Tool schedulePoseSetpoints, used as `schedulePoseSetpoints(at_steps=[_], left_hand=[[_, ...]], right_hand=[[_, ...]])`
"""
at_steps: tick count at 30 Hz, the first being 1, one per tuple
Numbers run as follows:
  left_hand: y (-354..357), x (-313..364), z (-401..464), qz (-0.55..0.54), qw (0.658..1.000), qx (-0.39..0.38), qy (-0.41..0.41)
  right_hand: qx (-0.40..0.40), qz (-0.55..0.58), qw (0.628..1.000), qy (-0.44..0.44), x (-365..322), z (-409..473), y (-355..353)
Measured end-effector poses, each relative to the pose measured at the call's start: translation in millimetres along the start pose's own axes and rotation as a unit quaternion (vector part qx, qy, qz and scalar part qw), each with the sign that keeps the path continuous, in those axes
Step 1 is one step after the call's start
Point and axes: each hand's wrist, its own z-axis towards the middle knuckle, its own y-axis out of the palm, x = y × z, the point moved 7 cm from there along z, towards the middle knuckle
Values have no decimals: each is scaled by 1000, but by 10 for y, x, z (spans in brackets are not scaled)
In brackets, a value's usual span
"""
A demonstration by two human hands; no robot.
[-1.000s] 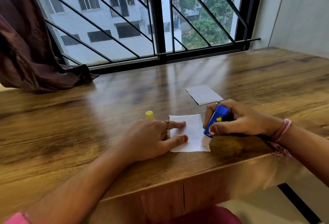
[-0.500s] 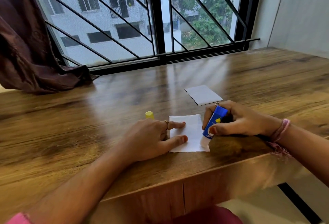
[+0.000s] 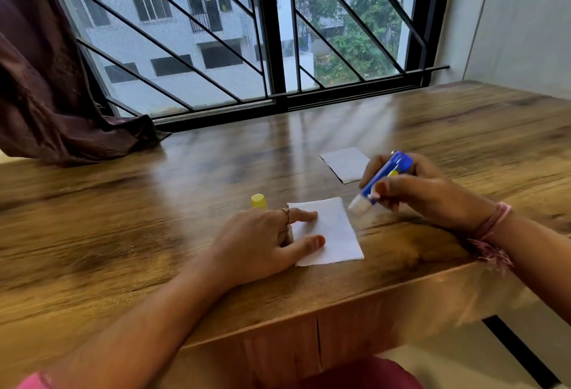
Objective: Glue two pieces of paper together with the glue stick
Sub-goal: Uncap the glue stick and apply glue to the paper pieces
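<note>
While the left hand [image 3: 262, 243] lies flat on the wooden counter [image 3: 123, 234], its straight forefinger and thumb press down on the left part of a white paper piece [image 3: 333, 234] that sits near the counter's front edge. A thin ring shows on one finger of that hand. Right of the paper, the right hand [image 3: 423, 193] curls round a blue glue stick [image 3: 383, 178], thumb and fingers pinching its barrel. The stick is tilted, its bare white glue tip pointing down and left, just beside the paper's upper right corner; blur makes it hard to say whether the tip touches the sheet or the counter. A second white paper piece [image 3: 343, 164] lies flat farther back, apart from the first; the fingers of the right hand and the top of the stick cover its right edge. A yellow cap [image 3: 258, 201] stands upright on the counter just behind the left hand's knuckles, left of the near paper, its base hidden by the hand. A pink thread band [image 3: 491, 221] with a frayed tassel wraps the right wrist. At the counter's far left a dark maroon curtain [image 3: 46, 94] bunches against the sill. Behind the counter a window with a black diagonal grille [image 3: 272, 33] looks onto a pale building and green trees.
</note>
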Motion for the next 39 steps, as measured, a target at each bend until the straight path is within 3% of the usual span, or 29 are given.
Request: schedulePoseSetpoints(at_steps=[4, 6, 9, 11, 16, 21, 29, 34, 39], left_hand=[[-4, 33, -30, -3, 1000, 17, -1], [-37, 59, -27, -19, 999, 38, 10], [-111, -15, -34, -129, 989, 77, 13], [-203, -19, -67, -127, 986, 98, 44], [-191, 66, -163, -36, 988, 18, 149], [-51, 86, -178, 12, 987, -82, 134], [-9, 138, -163, 33, 988, -84, 129], [18, 120, -155, 33, 986, -87, 135], [20, 77, -152, 25, 990, -75, 120]], right_hand=[[131, 117, 984, 16, 89, 6, -250], [158, 123, 979, 36, 136, -1, -308], [184, 113, 974, 72, 187, -21, -338], [189, 106, 972, 89, 202, -32, -340], [199, 88, 970, 112, 210, -48, -352], [195, 82, 969, 124, 197, -56, -334], [197, 74, 962, 173, 242, -162, -234], [248, 84, 948, 182, 194, -346, -116], [266, 24, 948, 176, 69, -456, -32]])
